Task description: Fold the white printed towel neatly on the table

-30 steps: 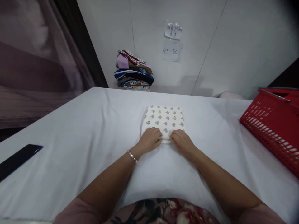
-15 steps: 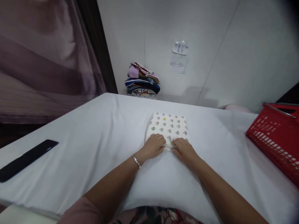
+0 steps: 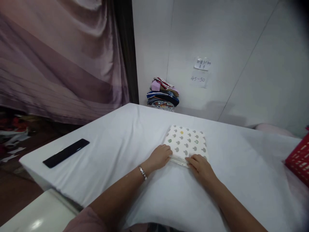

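A flat, roughly square bundle of folded white cloth [image 3: 185,141], printed with grey tree-like shapes and a few green and yellow ones, lies on the white-covered table. Along its near edge runs a pale, shiny strip that looks like the mouth of a clear plastic bag. My left hand [image 3: 159,157], with a silver bracelet at the wrist, has its fingers curled over the near left corner. At the near right corner, my right hand [image 3: 201,165] is closed on the edge, thumb and fingers together. The undersides of both grips are hidden.
A long black object [image 3: 66,153] lies on the table [image 3: 116,138] at left. A red basket [image 3: 299,159] stands at the right edge. Behind the table is a stack of folded clothes [image 3: 163,95] by the wall. A curtain [image 3: 96,64] hangs at left.
My view has turned left, so the scene sits further right and the basket is mostly out of frame. My hands have moved apart along the bundle's near edge, uncovering the strip between them.
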Demonstrator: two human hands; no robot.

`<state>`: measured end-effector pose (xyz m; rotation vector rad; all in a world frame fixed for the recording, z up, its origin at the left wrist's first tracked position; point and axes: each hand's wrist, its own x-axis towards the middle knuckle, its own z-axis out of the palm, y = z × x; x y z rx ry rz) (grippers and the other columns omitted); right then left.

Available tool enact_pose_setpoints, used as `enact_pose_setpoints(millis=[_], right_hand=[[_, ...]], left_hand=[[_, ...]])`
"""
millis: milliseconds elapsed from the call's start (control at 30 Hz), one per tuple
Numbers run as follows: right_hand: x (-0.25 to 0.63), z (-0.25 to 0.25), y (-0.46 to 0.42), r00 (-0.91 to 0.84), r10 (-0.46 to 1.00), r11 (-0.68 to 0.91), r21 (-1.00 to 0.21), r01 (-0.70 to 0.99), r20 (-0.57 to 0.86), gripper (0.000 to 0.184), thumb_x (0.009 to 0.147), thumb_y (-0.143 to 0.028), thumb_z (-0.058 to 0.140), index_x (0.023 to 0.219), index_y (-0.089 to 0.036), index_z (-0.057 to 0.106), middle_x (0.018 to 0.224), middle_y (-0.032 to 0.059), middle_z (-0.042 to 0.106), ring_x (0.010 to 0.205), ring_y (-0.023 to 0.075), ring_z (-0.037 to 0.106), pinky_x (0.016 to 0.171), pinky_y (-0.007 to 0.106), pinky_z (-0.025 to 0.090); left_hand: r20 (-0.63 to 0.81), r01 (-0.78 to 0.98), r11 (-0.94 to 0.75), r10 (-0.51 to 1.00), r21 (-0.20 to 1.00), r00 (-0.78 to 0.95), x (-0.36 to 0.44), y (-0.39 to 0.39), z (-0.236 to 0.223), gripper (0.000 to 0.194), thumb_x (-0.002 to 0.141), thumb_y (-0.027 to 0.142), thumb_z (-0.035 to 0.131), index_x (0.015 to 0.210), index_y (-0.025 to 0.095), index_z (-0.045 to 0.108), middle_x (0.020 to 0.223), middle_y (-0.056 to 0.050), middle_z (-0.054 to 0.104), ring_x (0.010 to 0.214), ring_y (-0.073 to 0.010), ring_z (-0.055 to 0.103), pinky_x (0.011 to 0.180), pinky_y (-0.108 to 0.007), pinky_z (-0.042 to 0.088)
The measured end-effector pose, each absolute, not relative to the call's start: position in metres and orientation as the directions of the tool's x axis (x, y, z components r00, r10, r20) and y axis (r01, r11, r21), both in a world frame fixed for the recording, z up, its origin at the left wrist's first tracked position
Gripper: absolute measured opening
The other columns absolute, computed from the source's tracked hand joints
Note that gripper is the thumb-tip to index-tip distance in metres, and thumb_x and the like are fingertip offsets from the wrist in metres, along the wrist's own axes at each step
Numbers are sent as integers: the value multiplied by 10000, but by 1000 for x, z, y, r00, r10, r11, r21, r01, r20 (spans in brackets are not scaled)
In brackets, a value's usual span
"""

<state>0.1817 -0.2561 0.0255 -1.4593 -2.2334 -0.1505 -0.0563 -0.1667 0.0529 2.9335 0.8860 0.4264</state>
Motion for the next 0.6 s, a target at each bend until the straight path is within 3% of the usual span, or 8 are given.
enact_pose_setpoints(millis=[233, 600], right_hand=[[182, 25, -256, -317, 849, 404, -133, 905, 424, 263, 942, -233, 402, 1047, -246, 643, 878, 56, 585, 770, 187, 517, 659, 306, 397], [185, 26, -257, -326, 852, 414, -145, 899, 410, 277, 943, -241, 394, 1058, -228, 646, 892, 70, 582, 780, 197, 505, 675, 320, 396]], left_hand=[[274, 576, -792, 611, 203, 743, -72, -165, 47, 137, 823, 146, 502, 941, 195, 550, 975, -46, 581, 919, -190, 502, 778, -316, 411], [295, 601, -765, 644, 233, 706, -71, -168, 46, 259, 721, 48, 469, 918, 199, 544, 952, -41, 582, 893, -190, 505, 766, -327, 421]])
